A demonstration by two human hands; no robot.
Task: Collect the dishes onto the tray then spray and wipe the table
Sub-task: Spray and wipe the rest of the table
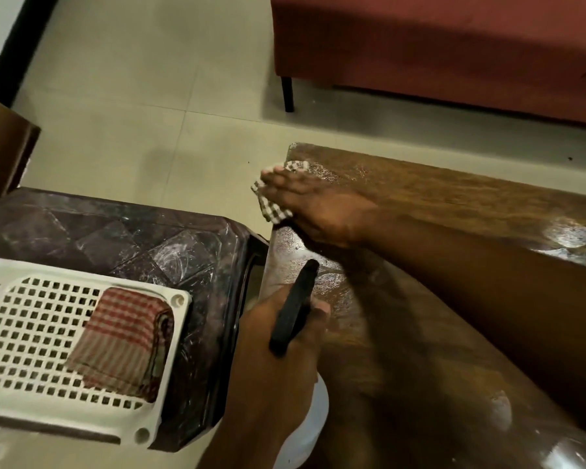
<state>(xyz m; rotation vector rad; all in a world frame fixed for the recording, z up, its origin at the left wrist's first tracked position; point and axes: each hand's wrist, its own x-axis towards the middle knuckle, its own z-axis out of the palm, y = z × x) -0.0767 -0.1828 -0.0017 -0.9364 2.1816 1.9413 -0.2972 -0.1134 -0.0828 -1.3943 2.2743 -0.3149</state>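
Closest of all, the left hand (274,346) grips the spray bottle (295,306) by the near left edge of the desk (471,198). The right hand (318,211) presses flat on the checked cloth (270,208) at the far left corner; wet wood runs off right. White tray (170,360) sits left; red sofa (437,45) far.

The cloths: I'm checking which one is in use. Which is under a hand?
The dark-checked cloth at the corner of the wooden table, under the right hand; the red-checked cloth lies folded, untouched, in the white tray.
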